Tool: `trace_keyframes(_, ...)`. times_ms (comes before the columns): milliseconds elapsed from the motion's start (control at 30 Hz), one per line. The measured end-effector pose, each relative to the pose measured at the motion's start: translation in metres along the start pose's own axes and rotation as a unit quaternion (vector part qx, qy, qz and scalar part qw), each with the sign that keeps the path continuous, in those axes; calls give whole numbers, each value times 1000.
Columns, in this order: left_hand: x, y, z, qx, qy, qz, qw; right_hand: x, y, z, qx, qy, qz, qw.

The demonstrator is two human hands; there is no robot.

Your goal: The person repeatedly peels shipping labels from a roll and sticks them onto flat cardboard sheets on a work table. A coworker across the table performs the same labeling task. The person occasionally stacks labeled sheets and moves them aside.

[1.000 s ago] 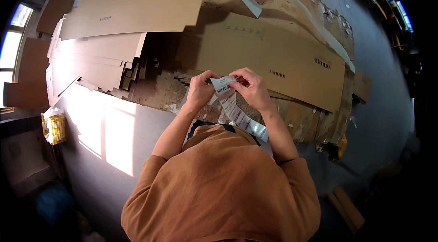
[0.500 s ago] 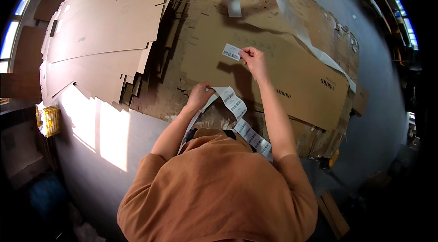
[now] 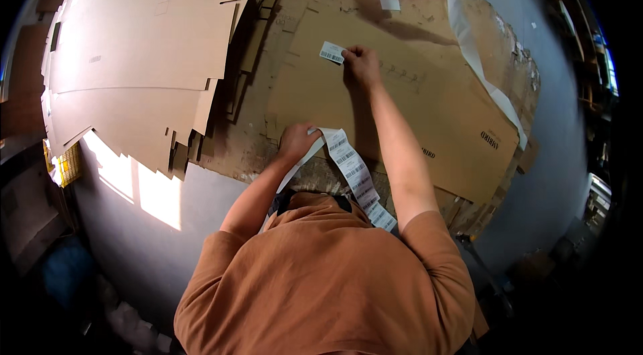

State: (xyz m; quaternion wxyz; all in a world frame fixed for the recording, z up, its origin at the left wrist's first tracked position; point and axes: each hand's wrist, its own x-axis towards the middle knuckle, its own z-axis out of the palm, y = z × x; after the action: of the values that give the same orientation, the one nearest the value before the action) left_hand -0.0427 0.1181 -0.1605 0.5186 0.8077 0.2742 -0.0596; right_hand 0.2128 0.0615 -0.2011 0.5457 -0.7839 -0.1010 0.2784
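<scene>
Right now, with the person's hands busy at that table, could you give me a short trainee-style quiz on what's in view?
1. What does the right hand hold?
2. True or false: the left hand is empty.
3. Seen from the person, where is the cardboard stack relative to the cardboard sheet under the right hand?
a) To its left
b) To its right
c) On top of it

Key:
1. A single white label with a barcode.
2. False: it pinches a strip of labels that hangs toward the person's body.
3. a
</scene>
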Motion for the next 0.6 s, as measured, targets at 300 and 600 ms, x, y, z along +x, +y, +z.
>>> trace_keyframes(300, 0, 12, -6, 41, -10, -59, 997, -22, -50, 10, -303, 53, -64, 949)
trace_keyframes(600, -5, 23, -5, 21, 17, 23, 999, -32, -37, -40, -330, 139, 30, 933)
